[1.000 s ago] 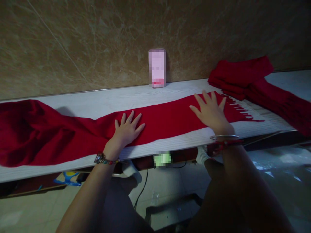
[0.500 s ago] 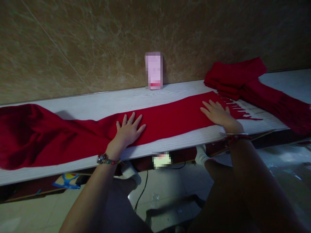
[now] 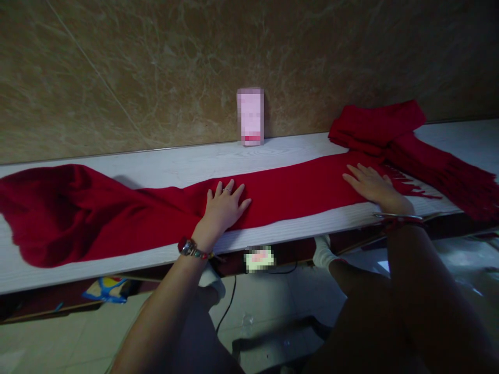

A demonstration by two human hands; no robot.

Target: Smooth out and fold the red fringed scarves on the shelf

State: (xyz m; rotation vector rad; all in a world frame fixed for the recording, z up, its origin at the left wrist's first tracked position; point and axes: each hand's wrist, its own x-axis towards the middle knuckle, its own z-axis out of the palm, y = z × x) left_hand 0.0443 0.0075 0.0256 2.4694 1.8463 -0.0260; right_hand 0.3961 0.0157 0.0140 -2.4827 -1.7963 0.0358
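Observation:
A long red scarf (image 3: 288,192) lies stretched along a narrow white wood-grain tabletop. My left hand (image 3: 224,208) rests flat on its middle, fingers spread, with a ring on one finger. Near the fringed right end, my right hand (image 3: 370,184) is also laid flat on the cloth, fingers apart. Between the two hands the scarf is smooth. Its left part is bunched and rumpled. A second red scarf (image 3: 382,124), loosely folded with a fringe, sits at the back right, against the fringed end of the first.
A pink upright object (image 3: 250,117), blurred out, leans on the brown marbled wall (image 3: 175,78) behind the tabletop (image 3: 300,226). Below the front edge are a blue and yellow packet (image 3: 107,289), a pale blurred item (image 3: 260,258), a black cable (image 3: 232,301) and my feet.
Both hands have shifted right, still flat on the scarf. The scarf has slid right with them; its fringe now reaches the folded scarf and its bunched left end has come further into view.

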